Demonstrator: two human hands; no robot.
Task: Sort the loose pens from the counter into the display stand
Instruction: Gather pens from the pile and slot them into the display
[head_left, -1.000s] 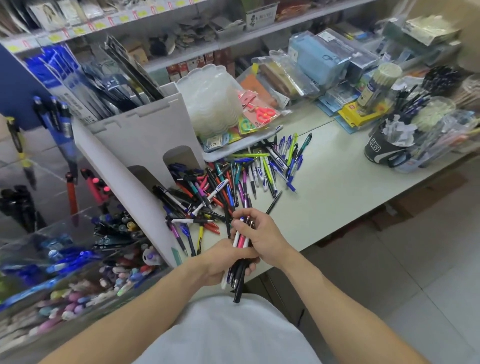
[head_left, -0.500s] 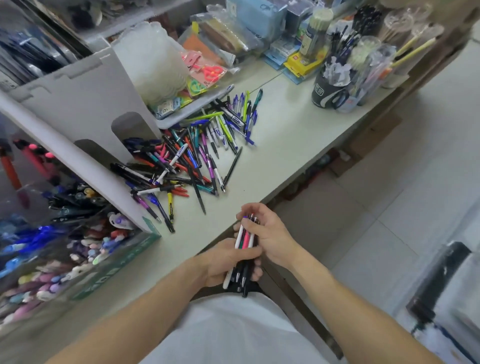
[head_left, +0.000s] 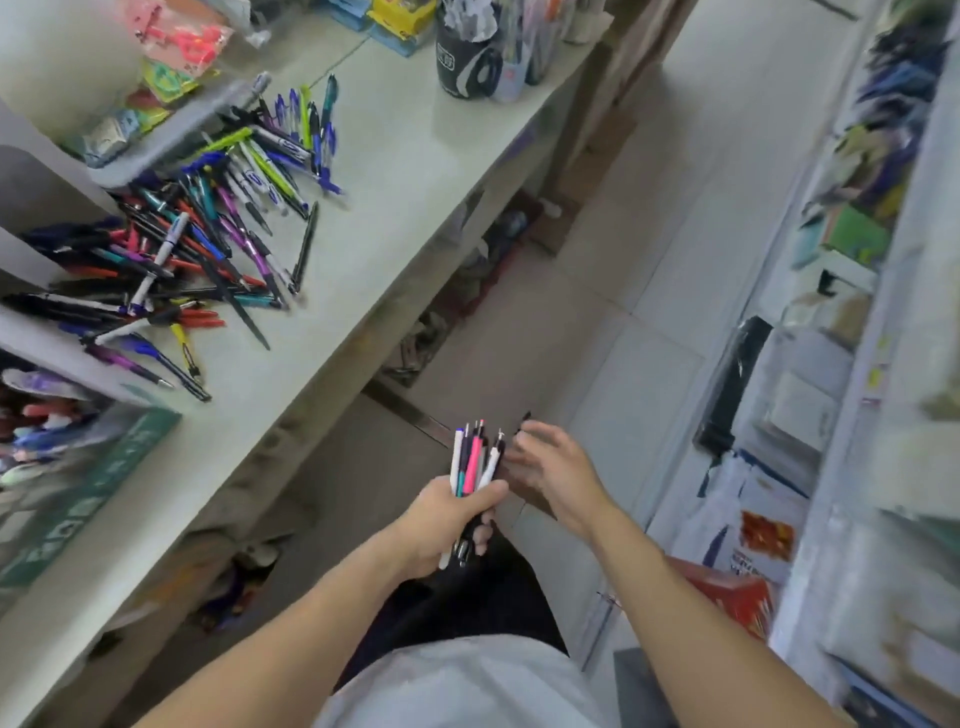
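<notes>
My left hand grips a bundle of pens, white, pink, teal and black, tips up, held over the floor in front of the counter. My right hand is just right of the bundle, fingers curled, and seems to pinch a black pen whose dark tip shows above the fingertips. A big pile of loose pens lies on the pale counter to the left. The white display stand rises at the left edge, with pen-filled bins below it.
A black mug and clear pen holders stand at the counter's far end. A grey tray with packets sits behind the pile. Stocked shelves line the right side of the aisle. A red box sits on the floor.
The view has swung right and away from the counter. Both hands, with the bundle, have come off the counter edge over the floor. My right hand has let go of the bundle's top and moved right.
</notes>
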